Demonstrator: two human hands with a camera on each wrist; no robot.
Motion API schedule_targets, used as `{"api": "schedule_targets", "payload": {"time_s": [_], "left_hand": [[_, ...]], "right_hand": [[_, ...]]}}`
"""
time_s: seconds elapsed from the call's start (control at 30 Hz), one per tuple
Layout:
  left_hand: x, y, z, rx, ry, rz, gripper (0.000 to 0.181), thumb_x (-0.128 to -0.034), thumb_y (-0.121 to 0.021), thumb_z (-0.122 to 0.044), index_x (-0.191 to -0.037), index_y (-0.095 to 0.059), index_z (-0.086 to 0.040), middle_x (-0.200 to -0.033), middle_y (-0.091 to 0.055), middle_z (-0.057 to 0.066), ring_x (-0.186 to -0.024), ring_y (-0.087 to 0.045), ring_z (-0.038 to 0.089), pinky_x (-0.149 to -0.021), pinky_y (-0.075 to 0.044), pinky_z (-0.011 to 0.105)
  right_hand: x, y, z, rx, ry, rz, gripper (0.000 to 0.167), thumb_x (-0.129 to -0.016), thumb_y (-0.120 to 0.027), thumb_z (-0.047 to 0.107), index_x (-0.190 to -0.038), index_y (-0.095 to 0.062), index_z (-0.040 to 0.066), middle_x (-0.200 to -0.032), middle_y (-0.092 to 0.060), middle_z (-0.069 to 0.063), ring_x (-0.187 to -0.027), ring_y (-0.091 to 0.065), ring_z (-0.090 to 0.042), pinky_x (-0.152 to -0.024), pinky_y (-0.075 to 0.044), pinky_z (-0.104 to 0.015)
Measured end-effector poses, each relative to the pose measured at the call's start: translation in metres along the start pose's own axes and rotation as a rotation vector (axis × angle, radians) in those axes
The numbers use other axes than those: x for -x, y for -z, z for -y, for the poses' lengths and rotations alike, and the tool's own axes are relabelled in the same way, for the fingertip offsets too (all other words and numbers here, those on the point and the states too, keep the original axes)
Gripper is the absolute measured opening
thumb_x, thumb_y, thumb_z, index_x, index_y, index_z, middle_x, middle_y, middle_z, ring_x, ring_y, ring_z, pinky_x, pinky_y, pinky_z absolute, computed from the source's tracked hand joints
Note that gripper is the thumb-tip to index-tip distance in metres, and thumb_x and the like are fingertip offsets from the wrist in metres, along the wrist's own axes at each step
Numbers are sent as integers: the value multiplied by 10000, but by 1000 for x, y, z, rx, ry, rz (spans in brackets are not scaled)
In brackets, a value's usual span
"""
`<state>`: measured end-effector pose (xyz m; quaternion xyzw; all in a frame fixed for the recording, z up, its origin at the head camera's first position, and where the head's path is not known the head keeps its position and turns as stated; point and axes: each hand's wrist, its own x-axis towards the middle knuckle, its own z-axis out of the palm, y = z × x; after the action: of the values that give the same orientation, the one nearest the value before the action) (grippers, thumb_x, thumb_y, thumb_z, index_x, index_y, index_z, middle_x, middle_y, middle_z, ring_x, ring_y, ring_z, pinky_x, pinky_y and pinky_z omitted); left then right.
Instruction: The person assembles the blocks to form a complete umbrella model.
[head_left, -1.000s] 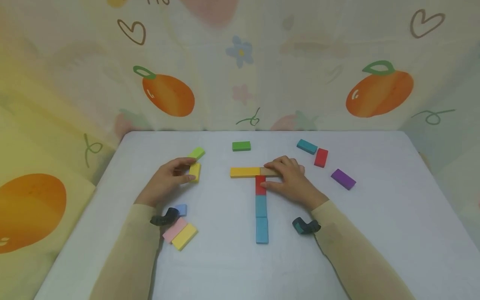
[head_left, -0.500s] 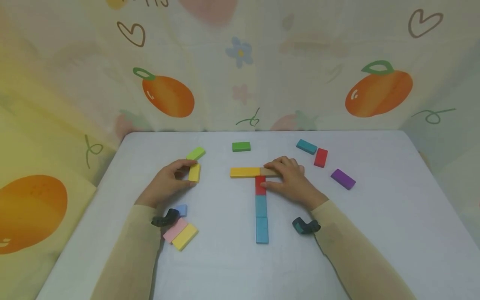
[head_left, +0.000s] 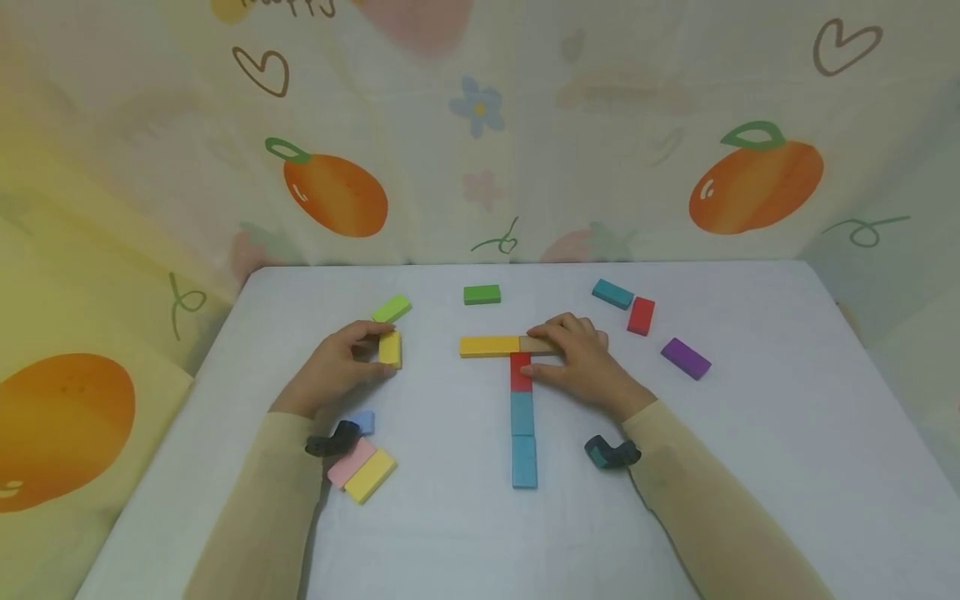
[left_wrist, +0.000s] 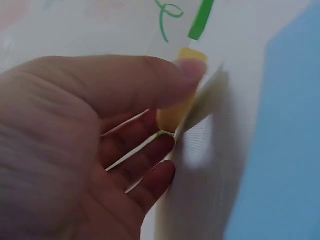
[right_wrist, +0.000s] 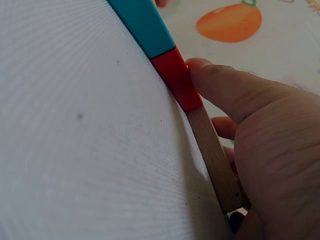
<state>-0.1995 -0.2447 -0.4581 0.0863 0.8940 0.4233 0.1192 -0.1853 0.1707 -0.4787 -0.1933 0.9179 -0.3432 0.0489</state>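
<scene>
My left hand (head_left: 330, 371) pinches a small yellow block (head_left: 390, 349) between thumb and fingertips, left of the table's middle. In the left wrist view, the thumb covers part of that yellow block (left_wrist: 175, 115). Right of centre, a T of blocks lies flat: an orange-yellow block (head_left: 489, 347) and a plain wooden block (head_left: 536, 344) form the top, with a red block (head_left: 521, 384) and two blue blocks (head_left: 522, 414) below. My right hand (head_left: 585, 362) has its fingers bent over the wooden block and its thumb on the red one, hiding the wooden block's right end.
A light green block (head_left: 392, 308) and a green block (head_left: 482, 294) lie toward the back. Teal (head_left: 612, 293), red (head_left: 641, 317) and purple blocks (head_left: 686, 358) lie at the right. Blue (head_left: 366, 422), pink (head_left: 351, 463) and pale yellow blocks (head_left: 371, 477) lie by the left wrist.
My left hand has shifted its grip slightly, and the yellow block in it has straightened from a slight slant. More of the light green block shows. My right hand and the T stay put.
</scene>
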Motion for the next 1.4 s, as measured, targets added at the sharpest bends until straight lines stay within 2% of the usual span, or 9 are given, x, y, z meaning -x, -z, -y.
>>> {"api": "schedule_targets", "payload": {"time_s": [0.33,0.47,0.67,0.93,1.23,1.4], "left_hand": [[-6,4,-13,-67,-134,-4,585,-905,-909,-92,-1440,-676,-55,-1446,-626,96,-1324,-569,331,-1097,-473,550],[-9,4,-20,-55,-181,-22,580,-899,-920,-105,-1424,-687,-32,-1421,-624,88,-1301,-571,305,-1094,-472,542],[-16,0,-37,-28,-225,-40,587,-893,-919,-109,-1425,-687,-17,-1419,-613,67,-1277,-577,292,-1120,-450,516],[-32,-16,-53,-27,-186,-7,610,-896,-912,-95,-1458,-678,-53,-1426,-608,44,-1322,-553,272,-1157,-431,491],[-50,-36,-51,-57,-100,56,651,-881,-931,-83,-1478,-673,-72,-1405,-606,15,-1372,-532,291,-1176,-418,487],[-56,-46,-50,-99,-98,64,653,-871,-946,-98,-1466,-681,-70,-1423,-622,40,-1356,-529,271,-1182,-402,464]], "right_hand": [[-1,-1,-1,0,0,0,663,-953,-839,497,-1504,-651,180,-1401,-569,-51,-1351,-440,-277,-1017,-324,-543],[-2,-1,-1,6,-5,-1,667,-951,-840,502,-1504,-652,180,-1403,-570,-56,-1353,-440,-282,-1020,-323,-548],[-1,-2,-2,11,-10,-1,663,-954,-837,501,-1506,-652,182,-1407,-570,-57,-1357,-441,-281,-1028,-330,-550],[-1,-2,-2,9,-10,-4,659,-948,-844,497,-1499,-655,188,-1402,-569,-47,-1357,-439,-272,-1024,-328,-537],[-1,0,0,6,-21,4,640,-960,-835,485,-1500,-654,192,-1407,-565,-35,-1346,-432,-261,-998,-323,-505],[-1,0,1,11,-4,-2,650,-953,-844,479,-1496,-655,177,-1400,-573,-50,-1350,-439,-276,-1004,-334,-524]]}}
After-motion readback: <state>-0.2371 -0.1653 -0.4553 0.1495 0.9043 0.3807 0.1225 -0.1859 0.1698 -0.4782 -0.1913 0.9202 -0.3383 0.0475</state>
